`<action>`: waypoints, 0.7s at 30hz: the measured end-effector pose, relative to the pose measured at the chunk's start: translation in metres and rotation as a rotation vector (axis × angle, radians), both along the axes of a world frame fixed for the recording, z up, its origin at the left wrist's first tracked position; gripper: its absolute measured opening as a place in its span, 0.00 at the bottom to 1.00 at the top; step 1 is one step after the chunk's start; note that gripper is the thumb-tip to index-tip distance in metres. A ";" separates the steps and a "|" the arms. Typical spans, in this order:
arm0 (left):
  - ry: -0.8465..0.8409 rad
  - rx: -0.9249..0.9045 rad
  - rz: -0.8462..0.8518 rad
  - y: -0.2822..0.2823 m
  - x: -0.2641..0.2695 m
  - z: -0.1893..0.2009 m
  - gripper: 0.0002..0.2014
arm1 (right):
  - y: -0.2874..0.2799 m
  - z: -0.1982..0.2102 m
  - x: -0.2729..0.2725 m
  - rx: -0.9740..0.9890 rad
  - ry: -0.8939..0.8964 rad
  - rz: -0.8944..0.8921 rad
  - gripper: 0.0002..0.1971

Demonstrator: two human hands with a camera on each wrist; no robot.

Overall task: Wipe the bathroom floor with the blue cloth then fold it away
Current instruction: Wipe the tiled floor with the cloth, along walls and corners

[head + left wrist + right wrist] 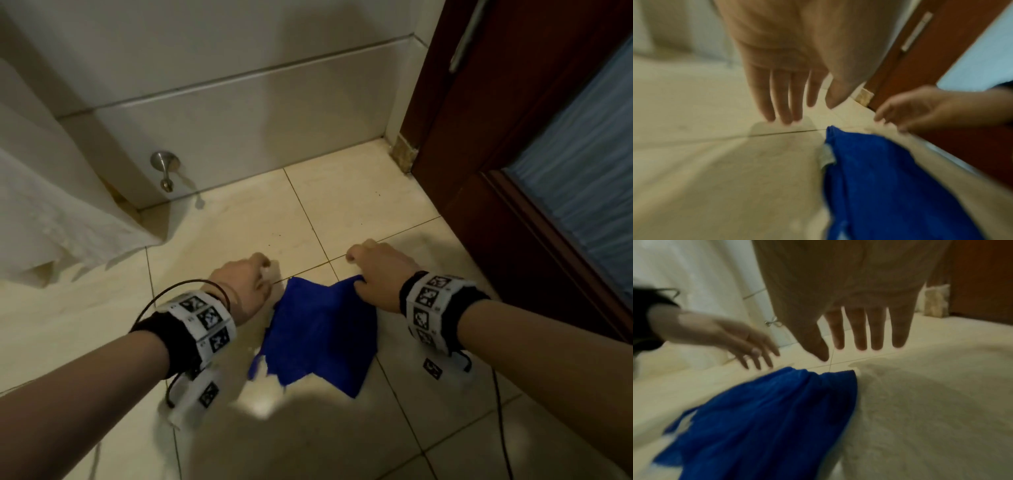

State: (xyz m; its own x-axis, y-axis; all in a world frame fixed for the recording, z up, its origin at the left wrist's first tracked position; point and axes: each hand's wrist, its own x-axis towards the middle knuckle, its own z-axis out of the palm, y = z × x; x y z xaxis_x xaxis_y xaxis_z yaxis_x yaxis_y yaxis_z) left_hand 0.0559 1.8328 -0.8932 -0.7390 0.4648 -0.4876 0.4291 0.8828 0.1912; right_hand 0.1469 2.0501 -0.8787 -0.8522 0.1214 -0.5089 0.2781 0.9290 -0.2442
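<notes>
The blue cloth [318, 335] lies rumpled on the beige tiled floor [239, 222], its far edge between my two hands. My left hand [253, 277] hovers just left of that far edge. In the left wrist view its fingers [785, 97] are straight and hold nothing, with the cloth [890, 186] to the lower right. My right hand [370, 267] is over the cloth's far right corner. The right wrist view shows its fingers [859, 334] straight and spread above the cloth [766, 415], not gripping it. Both wrist views are blurred.
A dark wooden door [479, 154] with a frosted glass panel stands close on the right. The white tiled wall [239, 102] runs along the back, with a metal door stop [166, 168] on it. White fabric [51, 212] hangs down to the floor at left. A cable [501, 428] trails from my right wrist.
</notes>
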 end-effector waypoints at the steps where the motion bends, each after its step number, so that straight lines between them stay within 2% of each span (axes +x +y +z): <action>1: 0.110 0.037 -0.063 -0.003 0.004 0.000 0.21 | -0.002 -0.001 0.003 -0.004 0.066 -0.010 0.24; 2: 0.157 0.109 -0.134 -0.006 0.010 -0.001 0.23 | -0.005 -0.002 0.008 -0.041 0.096 -0.006 0.25; 4: 0.128 0.162 -0.304 -0.010 0.030 -0.008 0.28 | -0.022 -0.008 0.025 -0.081 0.042 0.086 0.26; 6: 0.066 0.057 -0.418 -0.011 0.059 -0.021 0.34 | -0.047 -0.021 0.048 -0.011 -0.049 0.252 0.28; 7: 0.063 0.025 -0.427 -0.012 0.072 -0.031 0.36 | -0.058 -0.029 0.060 -0.009 -0.084 0.251 0.32; 10: 0.042 -0.095 -0.462 -0.013 0.090 -0.048 0.41 | -0.079 -0.044 0.080 -0.056 -0.101 0.062 0.40; 13: 0.087 -0.054 -0.498 -0.009 0.079 -0.062 0.43 | -0.080 -0.049 0.075 -0.058 -0.079 -0.057 0.40; 17: 0.078 -0.080 -0.619 0.029 0.051 -0.055 0.44 | -0.058 -0.054 0.056 -0.069 -0.034 -0.180 0.40; 21: 0.098 -0.113 -0.633 0.078 0.027 -0.050 0.45 | -0.022 -0.053 0.046 -0.047 0.059 -0.216 0.42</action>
State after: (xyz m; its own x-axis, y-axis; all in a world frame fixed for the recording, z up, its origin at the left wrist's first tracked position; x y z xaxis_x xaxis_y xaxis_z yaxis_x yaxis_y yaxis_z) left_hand 0.0825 1.9113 -0.9430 -0.3824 0.7748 -0.5034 0.8836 0.4660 0.0460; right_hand 0.1934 2.0281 -0.9320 -0.8378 0.2814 -0.4679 0.4530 0.8367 -0.3078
